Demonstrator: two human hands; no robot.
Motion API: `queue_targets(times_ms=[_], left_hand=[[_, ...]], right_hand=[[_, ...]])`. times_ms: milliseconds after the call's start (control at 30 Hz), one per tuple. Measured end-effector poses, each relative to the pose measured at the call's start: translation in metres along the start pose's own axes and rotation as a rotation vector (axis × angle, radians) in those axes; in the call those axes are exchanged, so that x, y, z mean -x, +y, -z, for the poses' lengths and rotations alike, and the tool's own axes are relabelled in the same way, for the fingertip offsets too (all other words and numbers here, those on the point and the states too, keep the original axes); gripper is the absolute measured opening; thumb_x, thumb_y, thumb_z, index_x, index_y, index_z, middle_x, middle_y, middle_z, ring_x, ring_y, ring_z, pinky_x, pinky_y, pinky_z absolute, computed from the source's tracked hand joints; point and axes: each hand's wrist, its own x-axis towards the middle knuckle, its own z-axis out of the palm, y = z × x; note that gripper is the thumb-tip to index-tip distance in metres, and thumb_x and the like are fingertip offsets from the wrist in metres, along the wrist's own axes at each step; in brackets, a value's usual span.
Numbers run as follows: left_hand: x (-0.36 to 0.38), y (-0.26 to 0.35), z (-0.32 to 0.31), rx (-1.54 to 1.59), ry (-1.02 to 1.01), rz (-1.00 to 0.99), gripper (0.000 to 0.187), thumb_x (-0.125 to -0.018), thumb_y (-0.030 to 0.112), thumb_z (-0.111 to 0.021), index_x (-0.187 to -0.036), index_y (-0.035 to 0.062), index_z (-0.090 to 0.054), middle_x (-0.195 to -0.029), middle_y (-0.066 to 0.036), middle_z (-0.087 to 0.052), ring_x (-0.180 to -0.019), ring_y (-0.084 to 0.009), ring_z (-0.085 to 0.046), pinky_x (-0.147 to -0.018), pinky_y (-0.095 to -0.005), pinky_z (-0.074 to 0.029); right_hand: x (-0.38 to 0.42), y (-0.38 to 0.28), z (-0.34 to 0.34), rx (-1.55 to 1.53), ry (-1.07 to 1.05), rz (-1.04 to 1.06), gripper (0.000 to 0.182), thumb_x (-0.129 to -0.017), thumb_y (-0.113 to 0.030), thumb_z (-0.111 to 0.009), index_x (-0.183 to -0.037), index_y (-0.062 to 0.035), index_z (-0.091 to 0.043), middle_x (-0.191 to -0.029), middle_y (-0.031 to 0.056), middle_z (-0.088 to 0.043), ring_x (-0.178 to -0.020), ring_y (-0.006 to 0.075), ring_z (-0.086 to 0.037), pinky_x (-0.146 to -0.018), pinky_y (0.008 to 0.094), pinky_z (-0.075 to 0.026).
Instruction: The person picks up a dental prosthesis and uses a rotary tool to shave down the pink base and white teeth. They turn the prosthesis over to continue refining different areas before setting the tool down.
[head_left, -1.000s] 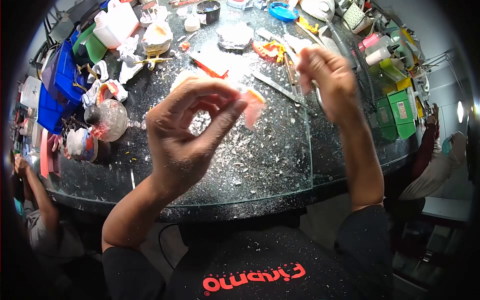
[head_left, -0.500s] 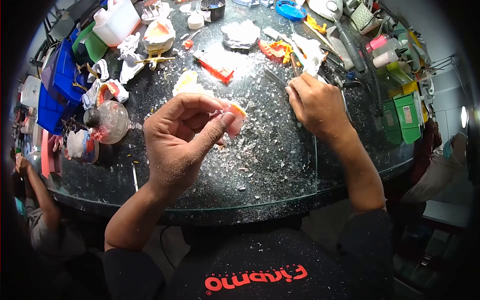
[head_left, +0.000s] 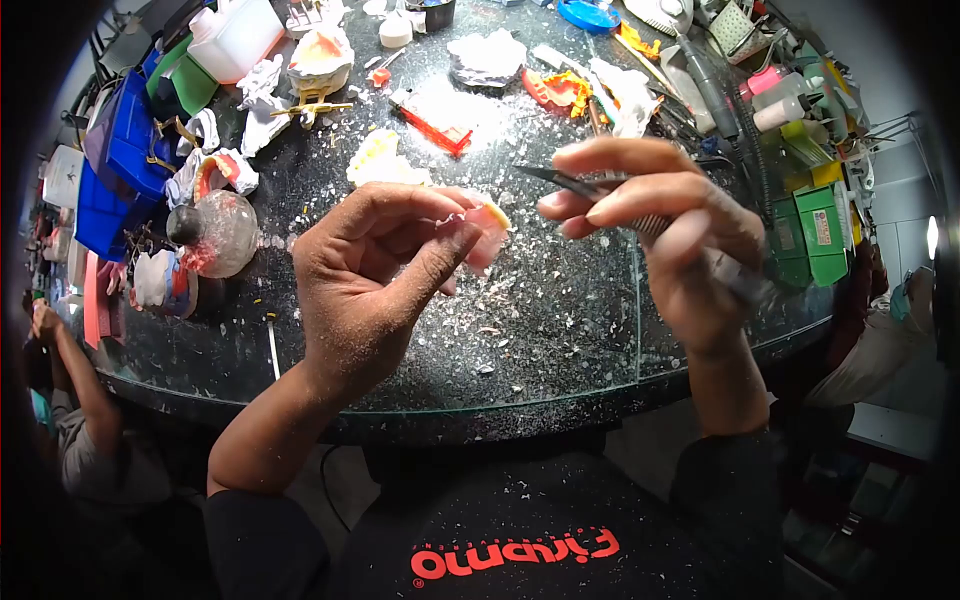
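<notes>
My left hand [head_left: 375,275] pinches a small pink wax denture piece [head_left: 487,228] between thumb and fingers, held up over the dark glass worktop [head_left: 560,330]. My right hand [head_left: 665,230] grips a thin metal carving tool [head_left: 565,181], whose pointed tip aims left, a short way from the pink piece. White wax shavings [head_left: 500,300] cover the glass beneath both hands.
Clutter fills the far side: a white jug [head_left: 235,35], plaster casts [head_left: 318,55], a red block [head_left: 435,120], a round glass flask [head_left: 215,235], blue bins [head_left: 115,170], green boxes [head_left: 810,230], squeeze bottles [head_left: 785,100]. Other people sit at the lower left [head_left: 70,400] and right [head_left: 880,330].
My right hand reached down to the worktop, took hold of the metal tool, and has lifted it up toward the pink piece. The left hand stayed nearly in place.
</notes>
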Motion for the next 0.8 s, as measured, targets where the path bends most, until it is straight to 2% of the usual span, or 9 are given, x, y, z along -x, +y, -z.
queue_targets(times_ms=[67,200,400,533,800], left_hand=[[0.000,-0.001,-0.001,0.032,-0.011,-0.019,0.012,-0.090,-0.004,-0.066,-0.101,-0.0030,-0.062,-0.106,-0.018,-0.068,-0.088,-0.0181,-0.071,-0.068,-0.0255,-0.061],[0.001,-0.005,-0.003,0.110,-0.011,-0.063,0.010,-0.090,-0.005,-0.064,-0.099,-0.0043,-0.060,-0.111,-0.020,-0.065,-0.088,-0.0199,-0.071,-0.067,-0.0272,-0.062],[0.004,-0.006,-0.006,0.102,0.007,-0.042,0.009,-0.090,-0.003,-0.065,-0.096,-0.0025,-0.058,-0.113,-0.023,-0.062,-0.084,-0.0209,-0.070,-0.061,-0.0298,-0.062],[0.004,-0.006,-0.007,0.129,0.004,-0.041,0.009,-0.090,-0.004,-0.065,-0.095,-0.0027,-0.057,-0.113,-0.024,-0.062,-0.084,-0.0203,-0.070,-0.061,-0.0292,-0.062],[0.006,-0.005,-0.009,0.095,0.024,-0.067,0.009,-0.089,-0.006,-0.065,-0.093,-0.0037,-0.058,-0.113,-0.024,-0.063,-0.084,-0.0196,-0.069,-0.060,-0.0284,-0.061]], right_hand=[[0.003,0.003,-0.007,0.126,0.003,0.063,0.021,-0.087,-0.001,-0.070,-0.103,0.0086,-0.061,-0.119,0.0302,-0.059,-0.099,0.0292,-0.070,-0.083,0.0338,-0.061],[0.007,-0.001,-0.022,0.216,0.076,0.045,0.014,-0.086,0.004,-0.068,-0.099,0.0034,-0.062,-0.106,0.0241,-0.067,-0.090,0.0262,-0.072,-0.077,0.0339,-0.062],[0.003,-0.006,-0.025,0.461,0.011,0.197,0.019,-0.083,0.006,-0.069,-0.100,0.0026,-0.062,-0.096,0.0223,-0.070,-0.089,0.0274,-0.072,-0.076,0.0365,-0.061],[0.003,0.003,-0.033,0.428,0.049,0.238,0.018,-0.083,0.005,-0.070,-0.099,0.0018,-0.063,-0.096,0.0213,-0.069,-0.097,0.0319,-0.071,-0.082,0.0413,-0.061],[0.003,0.004,-0.040,0.420,0.055,0.225,0.015,-0.085,0.004,-0.070,-0.098,0.0013,-0.064,-0.099,0.0201,-0.069,-0.099,0.0325,-0.070,-0.084,0.0416,-0.061]])
